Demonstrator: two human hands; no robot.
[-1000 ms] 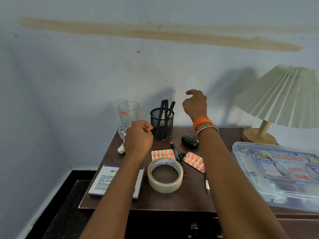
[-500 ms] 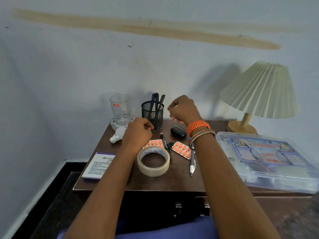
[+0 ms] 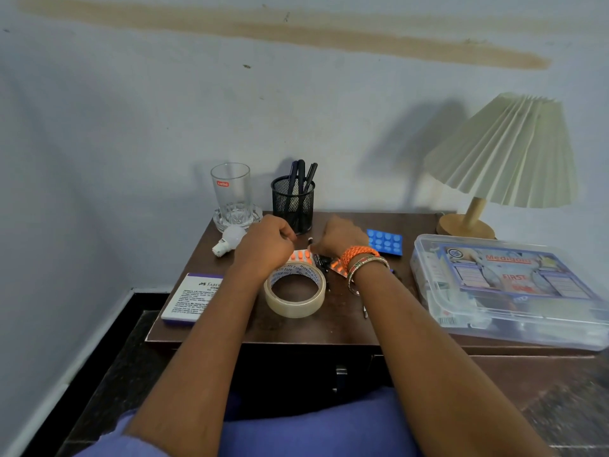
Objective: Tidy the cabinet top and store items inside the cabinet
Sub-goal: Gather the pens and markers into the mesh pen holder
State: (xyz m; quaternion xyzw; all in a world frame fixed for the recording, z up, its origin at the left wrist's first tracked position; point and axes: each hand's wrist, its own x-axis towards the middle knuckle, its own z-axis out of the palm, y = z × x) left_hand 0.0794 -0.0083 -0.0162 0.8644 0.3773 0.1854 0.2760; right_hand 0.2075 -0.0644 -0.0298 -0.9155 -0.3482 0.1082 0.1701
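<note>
My left hand [image 3: 267, 246] is a closed fist above the dark wooden cabinet top [image 3: 349, 328], beside the black mesh pen holder [image 3: 292, 203]. My right hand [image 3: 339, 239], with orange bangles at the wrist, curls down with its fingertips pinched on a black marker [image 3: 318, 258] lying on the top. Orange pill strips [image 3: 300, 256] [image 3: 336, 267] lie partly under both hands. A tape roll [image 3: 295, 290] sits just in front of them. A blue pill strip [image 3: 385, 241] lies right of my right wrist.
A glass [image 3: 230, 189] on a glass dish and a white bulb [image 3: 229, 240] stand back left. A white box [image 3: 194, 298] lies front left. A clear first-aid box [image 3: 504, 288] overhangs the right side, with a pleated lamp [image 3: 501, 153] behind. A pen [image 3: 365, 310] shows under my right forearm.
My right hand came down from in front of the wall onto the black marker. My left hand stayed a fist near the pen holder. The blue pill strip now shows.
</note>
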